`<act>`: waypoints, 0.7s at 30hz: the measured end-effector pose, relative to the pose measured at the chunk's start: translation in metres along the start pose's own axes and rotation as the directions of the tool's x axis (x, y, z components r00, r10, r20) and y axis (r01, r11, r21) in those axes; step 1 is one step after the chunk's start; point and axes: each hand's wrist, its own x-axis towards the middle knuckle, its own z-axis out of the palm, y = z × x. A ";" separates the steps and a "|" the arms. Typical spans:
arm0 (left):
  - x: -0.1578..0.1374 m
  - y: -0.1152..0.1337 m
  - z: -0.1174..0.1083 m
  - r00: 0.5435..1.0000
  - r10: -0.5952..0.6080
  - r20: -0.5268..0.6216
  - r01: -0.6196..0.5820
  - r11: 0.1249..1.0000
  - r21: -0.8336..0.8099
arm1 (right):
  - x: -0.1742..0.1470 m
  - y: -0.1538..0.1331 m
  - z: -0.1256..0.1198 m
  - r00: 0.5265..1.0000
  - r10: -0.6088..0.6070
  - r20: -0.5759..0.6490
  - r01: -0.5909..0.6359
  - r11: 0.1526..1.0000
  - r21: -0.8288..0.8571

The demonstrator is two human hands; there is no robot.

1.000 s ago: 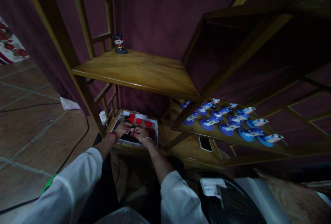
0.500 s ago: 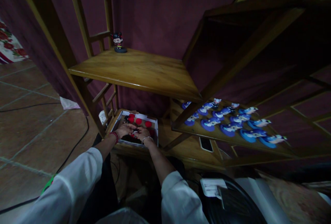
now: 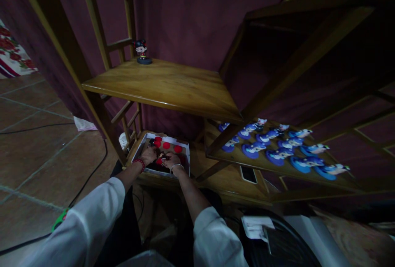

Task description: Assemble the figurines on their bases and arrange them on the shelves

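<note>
A shallow white-walled cardboard box [image 3: 189, 164] stands on the low shelf in front of me, with a brown inside and several round red pieces [image 3: 166, 145] in it. My right hand [image 3: 172, 161], with a bracelet at the wrist, is closed on a small black-and-red figurine [image 3: 161, 158] over the box's middle. My left hand [image 3: 148, 156], wearing a red bead bracelet, is at the box's left side, close to a dark piece [image 3: 151, 142]. Its fingers are too dim to make out their grip.
On the shelf above stands a black-haired figurine [image 3: 142, 52] on a dark base. Several blue-based figurines [image 3: 254, 148] fill the shelf at the right, and a phone [image 3: 248, 174] lies below them. A wooden post [image 3: 105, 125] rises left of the box. A black cable [image 3: 92, 168] crosses the tiled floor.
My left hand has moved off the small figurine, slightly left toward the dark piece. My right hand stays at the figurine. The view has shifted slightly.
</note>
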 end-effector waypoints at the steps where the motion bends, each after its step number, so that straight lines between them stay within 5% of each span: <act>1: 0.000 0.001 -0.001 1.000 0.010 -0.021 -0.009 1.000 0.030 | 0.000 0.000 0.000 1.000 0.002 0.001 -0.002 1.000 0.008; 8: -0.001 0.003 0.000 0.992 0.040 -0.118 -0.017 0.981 0.192 | -0.001 0.001 0.000 0.998 -0.055 0.012 0.054 0.998 0.026; 21: 0.015 0.014 0.010 0.997 0.072 -0.013 -0.063 0.933 0.355 | 0.005 0.009 0.006 1.000 0.025 0.012 -0.026 0.994 0.105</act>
